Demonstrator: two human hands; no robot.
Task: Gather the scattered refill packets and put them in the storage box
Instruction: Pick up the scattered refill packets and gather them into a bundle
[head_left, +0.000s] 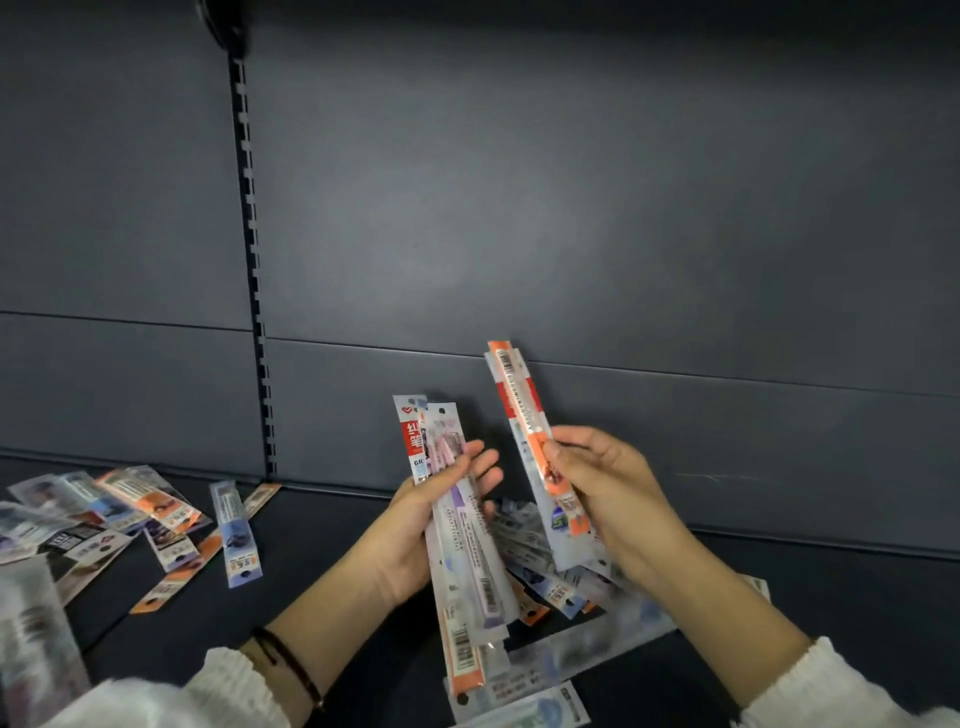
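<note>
My left hand (415, 525) holds a bundle of long refill packets (457, 525), white, purple and orange, upright over the dark shelf. My right hand (613, 493) grips a second bundle of orange-and-white packets (524, 415), tilted with its top leaning left. Beneath both hands lies a heap of loose packets (540, 566). More packets (156, 514) are scattered at the left of the shelf, and a few lie at the bottom centre (524, 701). No storage box shows clearly in view.
The dark shelf floor (322, 545) runs into a grey back panel (571, 234) with a slotted upright (254, 291). A blurred clear plastic item (36, 639) sits at the lower left edge. White knitted sleeves cover both wrists.
</note>
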